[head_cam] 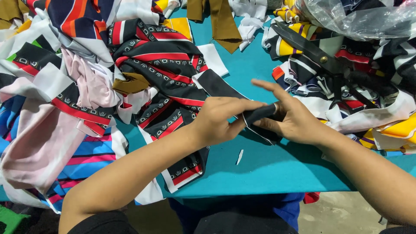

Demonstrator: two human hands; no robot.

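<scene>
Head view: clear plastic bag (359, 17) lies well beyond the right hand (294, 119); both hands' grip, left hand (219, 119) too, pinches closed on a folded black fabric strip (258, 115), white-edged, above the teal worktop (268, 169)

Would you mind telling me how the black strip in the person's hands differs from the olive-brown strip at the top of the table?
The black fabric strip is pinched between the left hand and right hand; the olive-brown strip lies untouched. The black strip is plain black with a white edge, while the olive-brown strip is one colour throughout. The black strip sits near the table's front, the olive-brown strip at the far edge. Both are narrow fabric pieces on the teal table.
</scene>
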